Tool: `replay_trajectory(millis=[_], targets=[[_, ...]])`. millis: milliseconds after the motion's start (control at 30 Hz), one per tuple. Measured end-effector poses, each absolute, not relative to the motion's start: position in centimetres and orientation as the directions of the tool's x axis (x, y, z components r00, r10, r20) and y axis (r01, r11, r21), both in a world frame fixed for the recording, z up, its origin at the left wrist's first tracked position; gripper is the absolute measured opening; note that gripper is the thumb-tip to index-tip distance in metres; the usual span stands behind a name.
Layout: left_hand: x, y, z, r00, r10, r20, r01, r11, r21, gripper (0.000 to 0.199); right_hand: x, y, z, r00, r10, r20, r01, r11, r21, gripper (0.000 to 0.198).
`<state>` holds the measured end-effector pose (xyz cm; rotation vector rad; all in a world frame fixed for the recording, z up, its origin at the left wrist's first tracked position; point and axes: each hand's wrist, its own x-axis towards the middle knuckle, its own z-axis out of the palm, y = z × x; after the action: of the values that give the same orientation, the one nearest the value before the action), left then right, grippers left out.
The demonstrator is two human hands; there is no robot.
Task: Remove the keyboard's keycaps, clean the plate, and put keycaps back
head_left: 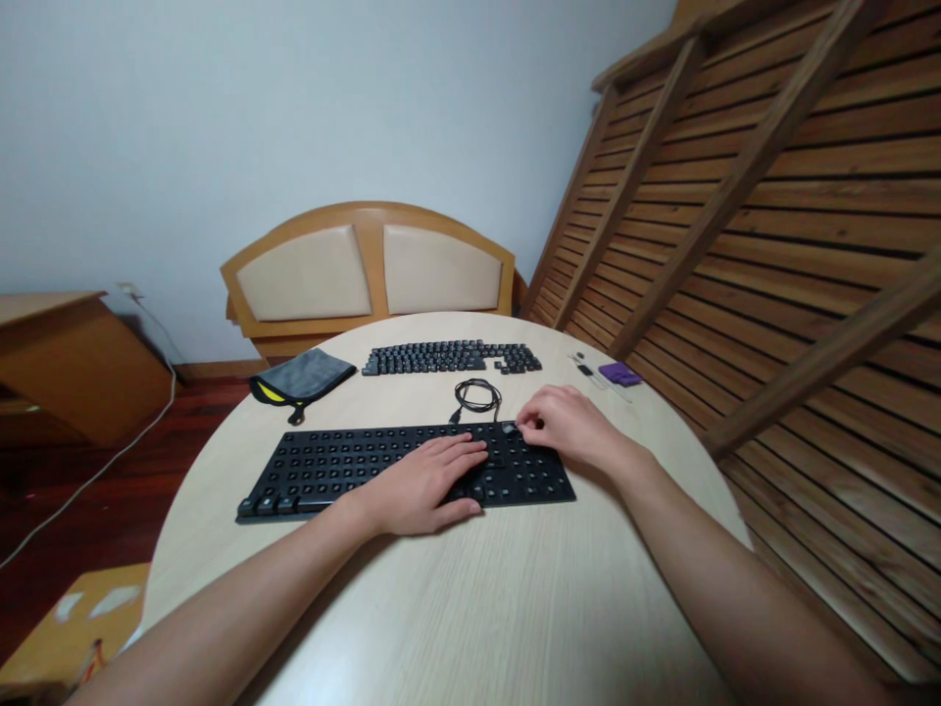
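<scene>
A black keyboard (pixel 345 461) lies across the table in front of me. Most of its keycaps are off, baring rows of switches; a few caps sit along the bottom left edge. My left hand (pixel 430 482) rests flat on its right-middle part, fingers stretched out and holding nothing. At the keyboard's upper right corner, my right hand (pixel 560 422) is closed in a pinch on a small greyish thing (pixel 510 428) against the switches; its kind is too small to tell. The coiled black cable (pixel 477 395) lies just behind the keyboard.
Loose black keycaps (pixel 433 358) lie in keyboard order at the back of the round table (pixel 507 608). A grey cloth pouch (pixel 309 378) with yellow lining is at the left. A purple cloth (pixel 619 374) and small items lie at the right. A slatted wooden frame (pixel 735 216) leans beyond.
</scene>
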<state>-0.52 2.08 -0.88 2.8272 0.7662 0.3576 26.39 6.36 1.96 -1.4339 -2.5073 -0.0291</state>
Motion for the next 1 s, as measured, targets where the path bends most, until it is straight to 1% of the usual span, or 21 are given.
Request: replay_trajectory(millis=[133,267,367,533,633,733,867,933,1000], targets=[[-0.5,2.1,-1.0,0.833,0.524,0.177,0.481,-0.844,0.237,0.062,25.1,5.2,1.9,-0.554,0.803,0.220,0.804,0.585,-0.109,0.011],[-0.5,2.1,-1.1,0.833,0.522,0.183,0.474,-0.844,0.250,0.061,24.3,4.6,1.7,-0.553,0.799,0.237,0.797,0.590,-0.130,0.017],[-0.5,2.1,-1.1,0.832,0.521,0.192,0.467,-0.843,0.266,0.060,24.6,4.4,1.7,-0.565,0.791,0.234,0.775,0.606,-0.178,0.019],[-0.6,2.1,-1.1,0.834,0.518,0.191,0.461,-0.843,0.276,0.060,25.6,4.3,2.1,-0.671,0.720,0.176,0.652,0.687,-0.321,0.026],[-0.6,2.1,-1.0,0.835,0.521,0.178,0.467,-0.842,0.270,0.061,25.7,4.4,1.9,-0.698,0.700,0.151,0.612,0.692,-0.383,0.021],[-0.7,2.1,-1.0,0.833,0.521,0.186,0.463,-0.840,0.283,0.059,25.7,4.4,1.7,-0.685,0.716,0.136,0.587,0.653,-0.479,0.019],[-0.7,2.2,-1.0,0.821,0.530,0.211,0.462,-0.835,0.299,0.054,25.6,4.3,1.5,-0.677,0.726,0.120,0.482,0.560,-0.674,0.029],[-0.6,2.1,-0.8,0.797,0.563,0.219,0.492,-0.815,0.305,0.049,25.6,4.2,1.5,-0.679,0.727,0.106,0.443,0.520,-0.730,0.029],[-0.4,1.9,-0.6,0.769,0.598,0.224,0.525,-0.792,0.311,0.043,25.4,4.1,1.6,-0.674,0.735,0.075,0.440,0.480,-0.758,0.027]])
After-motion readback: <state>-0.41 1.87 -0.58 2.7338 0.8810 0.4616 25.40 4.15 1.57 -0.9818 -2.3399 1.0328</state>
